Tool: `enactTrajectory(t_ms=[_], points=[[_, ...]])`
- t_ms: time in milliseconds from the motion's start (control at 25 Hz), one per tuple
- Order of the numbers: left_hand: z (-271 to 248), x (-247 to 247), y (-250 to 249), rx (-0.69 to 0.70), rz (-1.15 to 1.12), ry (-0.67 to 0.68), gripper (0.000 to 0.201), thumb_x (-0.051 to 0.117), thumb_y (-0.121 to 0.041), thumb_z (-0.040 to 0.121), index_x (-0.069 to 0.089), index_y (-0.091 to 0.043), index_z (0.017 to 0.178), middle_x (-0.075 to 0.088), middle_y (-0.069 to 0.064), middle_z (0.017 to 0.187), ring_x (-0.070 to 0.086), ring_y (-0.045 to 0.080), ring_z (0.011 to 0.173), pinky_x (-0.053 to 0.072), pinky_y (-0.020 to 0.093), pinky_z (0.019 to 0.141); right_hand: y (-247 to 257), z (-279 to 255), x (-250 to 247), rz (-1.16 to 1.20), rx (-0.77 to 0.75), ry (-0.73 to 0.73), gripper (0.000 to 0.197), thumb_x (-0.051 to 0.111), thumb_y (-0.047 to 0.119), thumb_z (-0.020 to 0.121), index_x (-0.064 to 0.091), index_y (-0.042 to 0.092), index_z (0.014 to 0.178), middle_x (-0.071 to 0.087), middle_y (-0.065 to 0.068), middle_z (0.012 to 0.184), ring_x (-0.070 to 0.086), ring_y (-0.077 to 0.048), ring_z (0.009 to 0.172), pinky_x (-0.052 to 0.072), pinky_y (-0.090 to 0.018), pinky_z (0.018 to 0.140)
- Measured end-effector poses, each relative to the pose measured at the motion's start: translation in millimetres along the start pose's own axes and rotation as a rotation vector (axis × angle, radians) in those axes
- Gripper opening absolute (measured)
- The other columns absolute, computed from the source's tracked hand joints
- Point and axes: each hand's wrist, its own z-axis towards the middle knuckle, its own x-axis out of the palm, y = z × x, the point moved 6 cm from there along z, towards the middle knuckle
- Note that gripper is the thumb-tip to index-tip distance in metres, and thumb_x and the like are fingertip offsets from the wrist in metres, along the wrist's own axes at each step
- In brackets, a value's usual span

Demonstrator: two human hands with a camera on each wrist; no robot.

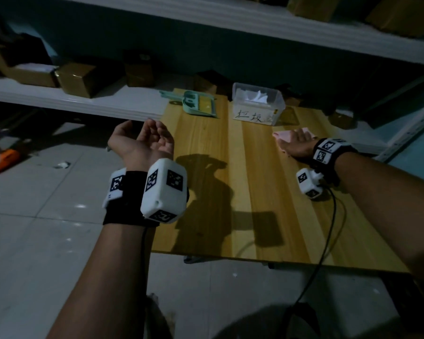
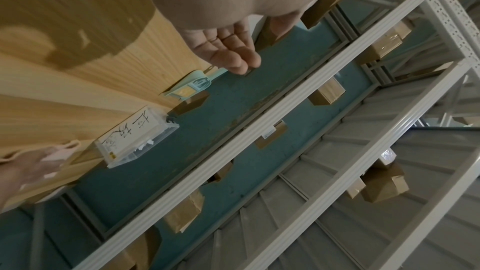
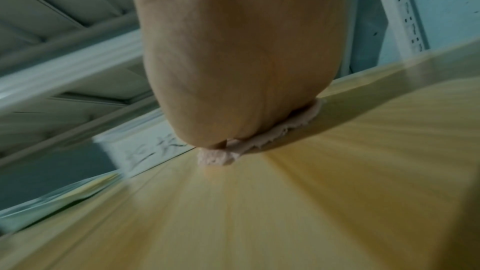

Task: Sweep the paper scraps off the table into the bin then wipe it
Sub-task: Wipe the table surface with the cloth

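Note:
A pink cloth [image 1: 285, 136] lies on the wooden table [image 1: 230, 182] at its far right, and my right hand [image 1: 296, 143] presses flat on it; the right wrist view shows the cloth [image 3: 223, 156] squeezed under the palm. A clear plastic bin [image 1: 257, 104] with a handwritten label holds white paper scraps at the table's back edge. A mint-green dustpan with a brush [image 1: 196, 104] lies to the bin's left. My left hand [image 1: 149, 140] hovers palm up by the table's left edge, its fingers [image 2: 233, 56] loosely curled and holding nothing.
White metal shelving [image 1: 59, 99] with several cardboard boxes [image 1: 76, 78] runs behind and to the left of the table. A cable [image 1: 328, 228] trails from my right wrist across the tabletop. An orange object [image 1: 3, 161] lies on the tiled floor at left.

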Motion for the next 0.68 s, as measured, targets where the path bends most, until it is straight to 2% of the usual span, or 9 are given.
enactTrajectory(t_ms=[240, 320, 400, 440, 520, 600, 680], points=[[11.5, -0.9, -18.4, 0.044, 0.01, -0.005, 0.025, 0.057, -0.031, 0.081, 0.062, -0.007, 0.089, 0.058, 0.005, 0.077, 0.057, 0.019, 0.056, 0.042, 0.021, 0.064, 0.9, 56.2, -22.7, 0.044, 0.04, -0.032, 0.085, 0.02, 0.07, 0.095, -0.004, 0.016, 0.157, -0.012, -0.007, 0.164, -0.009, -0.026, 0.151, -0.003, -0.042, 0.123], [13.8, -2.6, -22.6, 0.052, 0.035, -0.01, 0.025, 0.057, -0.032, 0.082, 0.062, -0.008, 0.086, 0.058, 0.004, 0.077, 0.056, 0.018, 0.056, 0.042, 0.021, 0.063, -4.0, 80.8, -28.6, 0.022, 0.011, -0.01, 0.085, 0.017, 0.078, 0.089, -0.002, 0.031, 0.157, -0.013, -0.005, 0.164, -0.011, -0.026, 0.151, -0.004, -0.044, 0.122], [16.9, -3.6, -28.5, 0.07, 0.048, -0.01, 0.025, 0.058, -0.033, 0.082, 0.062, -0.008, 0.082, 0.058, 0.003, 0.076, 0.056, 0.017, 0.055, 0.042, 0.02, 0.061, -15.2, 124.8, -33.5, -0.03, -0.015, 0.003, 0.088, 0.011, 0.088, 0.075, -0.001, 0.049, 0.152, -0.014, 0.0, 0.164, -0.012, -0.025, 0.151, -0.003, -0.049, 0.122], [18.9, -4.0, -32.1, 0.08, 0.054, -0.014, 0.025, 0.057, -0.033, 0.082, 0.062, -0.008, 0.082, 0.059, 0.003, 0.076, 0.056, 0.017, 0.055, 0.041, 0.02, 0.06, -19.1, 143.4, -36.6, -0.044, -0.008, -0.008, 0.09, 0.01, 0.091, 0.068, -0.001, 0.054, 0.15, -0.013, 0.002, 0.164, -0.011, -0.025, 0.151, -0.001, -0.052, 0.121], [22.9, -4.7, -37.3, 0.091, 0.056, -0.021, 0.026, 0.056, -0.033, 0.082, 0.062, -0.008, 0.081, 0.059, 0.003, 0.075, 0.057, 0.018, 0.055, 0.041, 0.02, 0.06, -36.8, 192.9, -40.1, -0.022, 0.041, -0.066, 0.101, 0.011, 0.097, 0.058, -0.001, 0.053, 0.149, -0.007, 0.005, 0.165, -0.005, -0.027, 0.151, 0.004, -0.053, 0.12], [27.8, -4.7, -39.1, 0.096, 0.052, -0.024, 0.026, 0.056, -0.033, 0.082, 0.061, -0.008, 0.08, 0.059, 0.003, 0.077, 0.057, 0.018, 0.054, 0.042, 0.02, 0.061, -42.8, 218.7, -43.8, -0.008, 0.077, -0.108, 0.114, 0.007, 0.101, 0.05, 0.001, 0.049, 0.151, -0.002, 0.004, 0.165, 0.0, -0.028, 0.151, 0.006, -0.051, 0.12], [31.2, -3.1, -38.0, 0.096, 0.046, -0.023, 0.025, 0.056, -0.032, 0.082, 0.061, -0.008, 0.08, 0.059, 0.004, 0.079, 0.057, 0.018, 0.054, 0.042, 0.02, 0.063, -34.8, 206.9, -47.6, -0.021, 0.069, -0.134, 0.103, 0.01, 0.098, 0.056, 0.002, 0.053, 0.149, -0.001, 0.004, 0.165, 0.002, -0.028, 0.151, 0.007, -0.051, 0.121]])
